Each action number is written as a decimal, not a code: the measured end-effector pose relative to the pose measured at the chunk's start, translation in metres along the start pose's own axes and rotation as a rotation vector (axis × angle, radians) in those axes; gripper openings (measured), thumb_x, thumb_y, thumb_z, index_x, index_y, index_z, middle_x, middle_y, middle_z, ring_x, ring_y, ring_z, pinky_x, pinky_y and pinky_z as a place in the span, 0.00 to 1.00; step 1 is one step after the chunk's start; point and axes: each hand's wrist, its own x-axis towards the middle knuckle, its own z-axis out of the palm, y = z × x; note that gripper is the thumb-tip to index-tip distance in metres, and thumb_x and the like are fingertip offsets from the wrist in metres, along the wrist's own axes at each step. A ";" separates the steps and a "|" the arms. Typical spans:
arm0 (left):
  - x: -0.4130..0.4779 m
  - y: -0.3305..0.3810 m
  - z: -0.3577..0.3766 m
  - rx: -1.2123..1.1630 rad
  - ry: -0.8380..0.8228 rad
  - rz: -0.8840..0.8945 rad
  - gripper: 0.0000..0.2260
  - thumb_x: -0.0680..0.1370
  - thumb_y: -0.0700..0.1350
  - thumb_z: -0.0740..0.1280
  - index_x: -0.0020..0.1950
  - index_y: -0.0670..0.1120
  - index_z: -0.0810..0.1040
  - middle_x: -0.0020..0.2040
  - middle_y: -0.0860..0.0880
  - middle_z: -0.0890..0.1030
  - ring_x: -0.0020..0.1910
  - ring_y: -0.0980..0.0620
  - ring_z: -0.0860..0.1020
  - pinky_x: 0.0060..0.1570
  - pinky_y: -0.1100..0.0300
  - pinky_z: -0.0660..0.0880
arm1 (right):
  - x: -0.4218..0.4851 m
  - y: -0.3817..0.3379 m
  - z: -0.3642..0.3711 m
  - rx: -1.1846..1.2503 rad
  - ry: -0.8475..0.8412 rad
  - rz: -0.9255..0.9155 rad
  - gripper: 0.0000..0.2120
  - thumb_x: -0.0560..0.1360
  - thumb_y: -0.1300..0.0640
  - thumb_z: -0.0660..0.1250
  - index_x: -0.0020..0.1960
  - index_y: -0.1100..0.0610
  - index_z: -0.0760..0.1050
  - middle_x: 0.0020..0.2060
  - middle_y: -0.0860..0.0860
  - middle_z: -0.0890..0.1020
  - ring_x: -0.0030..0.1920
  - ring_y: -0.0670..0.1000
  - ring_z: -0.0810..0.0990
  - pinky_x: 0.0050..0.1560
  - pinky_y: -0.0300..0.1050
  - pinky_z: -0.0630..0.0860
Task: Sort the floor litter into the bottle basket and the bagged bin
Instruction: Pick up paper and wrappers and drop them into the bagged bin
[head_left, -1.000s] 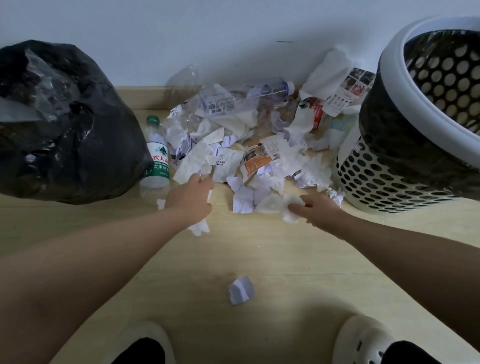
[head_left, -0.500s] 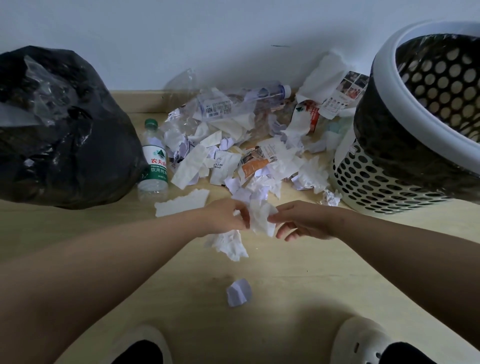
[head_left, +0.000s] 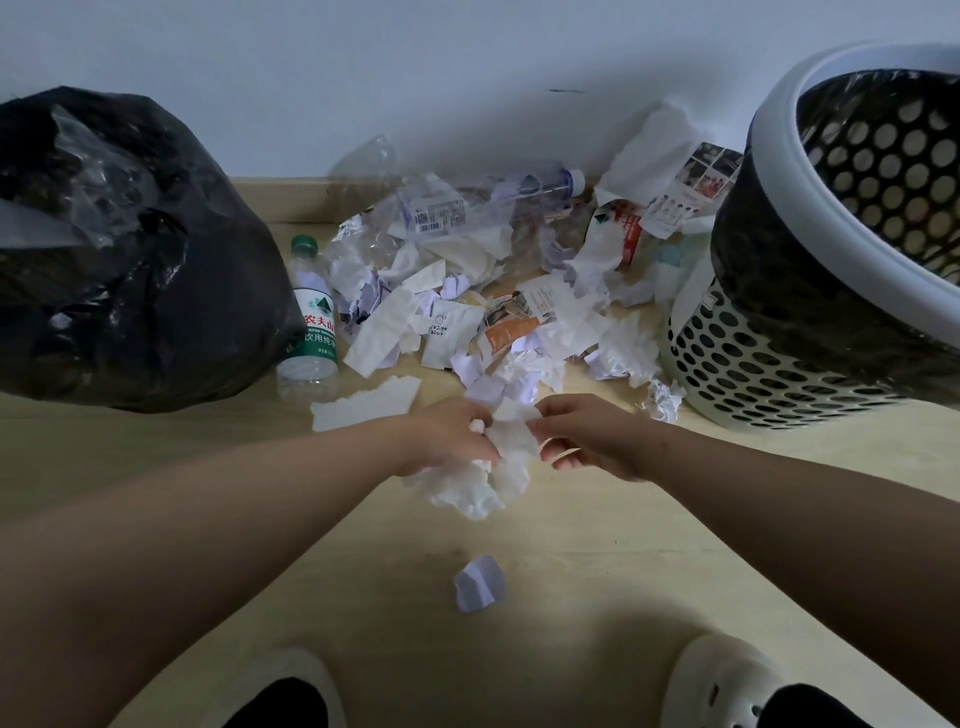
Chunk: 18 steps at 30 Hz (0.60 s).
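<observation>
Above the wooden floor, my left hand (head_left: 452, 434) grips a bunch of crumpled white tissue (head_left: 480, 480), and my right hand (head_left: 582, 434) pinches its upper edge. Behind them lies a pile of torn paper and wrappers (head_left: 519, 317). A small water bottle with a green cap (head_left: 311, 325) stands at the pile's left edge. A crushed clear bottle (head_left: 488, 205) lies at the back by the wall. The perforated white bin lined with a black bag (head_left: 810, 291) stands at the right, tilted toward me.
A full black rubbish bag (head_left: 130, 260) sits at the left. A flat white paper strip (head_left: 363, 405) lies just left of my hands. One crumpled paper scrap (head_left: 478, 584) lies alone on the floor between the hands and my two white shoes (head_left: 722, 686).
Both hands pulled back from the pile with tissue and met over the floor. The right hand passed its piece toward the left hand's bunch, which now hangs larger.
</observation>
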 end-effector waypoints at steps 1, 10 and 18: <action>0.001 -0.003 -0.003 0.015 0.037 -0.007 0.06 0.74 0.41 0.69 0.39 0.47 0.75 0.44 0.49 0.76 0.43 0.53 0.74 0.42 0.64 0.71 | 0.001 0.000 -0.002 -0.006 0.037 -0.002 0.08 0.77 0.61 0.63 0.40 0.54 0.73 0.34 0.49 0.75 0.34 0.47 0.73 0.40 0.40 0.71; 0.004 -0.011 -0.017 -0.130 0.249 -0.087 0.07 0.77 0.49 0.66 0.51 0.46 0.75 0.49 0.50 0.75 0.47 0.52 0.72 0.49 0.60 0.68 | 0.001 0.005 -0.016 -0.035 0.371 0.016 0.08 0.76 0.61 0.65 0.38 0.55 0.71 0.33 0.52 0.76 0.33 0.48 0.74 0.35 0.39 0.71; 0.004 0.016 -0.019 -0.515 0.313 -0.074 0.09 0.77 0.48 0.66 0.55 0.47 0.74 0.57 0.47 0.75 0.57 0.48 0.73 0.55 0.57 0.71 | 0.000 -0.029 0.021 0.031 0.276 -0.115 0.08 0.75 0.62 0.67 0.39 0.55 0.71 0.34 0.50 0.75 0.32 0.47 0.73 0.37 0.38 0.73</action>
